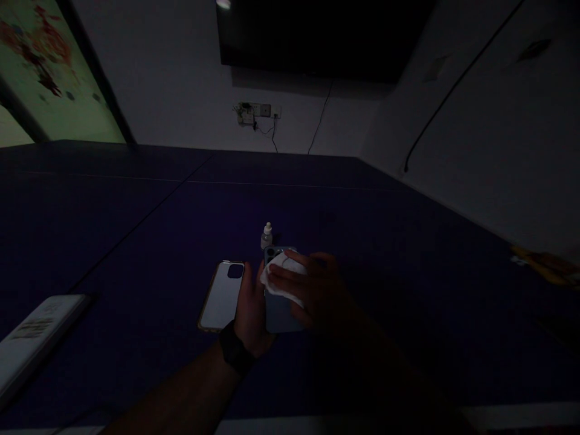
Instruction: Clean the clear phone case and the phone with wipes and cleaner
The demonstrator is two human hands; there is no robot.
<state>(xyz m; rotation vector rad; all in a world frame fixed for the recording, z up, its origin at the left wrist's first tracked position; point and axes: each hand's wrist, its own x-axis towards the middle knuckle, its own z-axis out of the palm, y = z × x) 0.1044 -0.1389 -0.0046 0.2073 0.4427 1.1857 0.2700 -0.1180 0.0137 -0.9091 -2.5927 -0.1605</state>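
A smartphone (pixel 281 320) lies back side up, its camera lenses at the far end. My left hand (pixel 251 311), with a dark watch on the wrist, grips the phone along its left edge. My right hand (pixel 312 287) presses a white cloth or tissue (pixel 278 284) onto the upper back of the phone, its fingers closed over it. A phone case (pixel 222 299) with a pale back and camera cutout lies just left of my left hand. Beyond the phone stands a small dropper bottle (pixel 267 237) with a white cap, upright.
A white box (pixel 38 332) lies at the left on the dark blue table (pixel 158 254). Wall sockets with cables (pixel 254 113) and a large screen (pixel 317 36) are at the back. A yellow item (pixel 544 266) sits at the far right. The room is dim.
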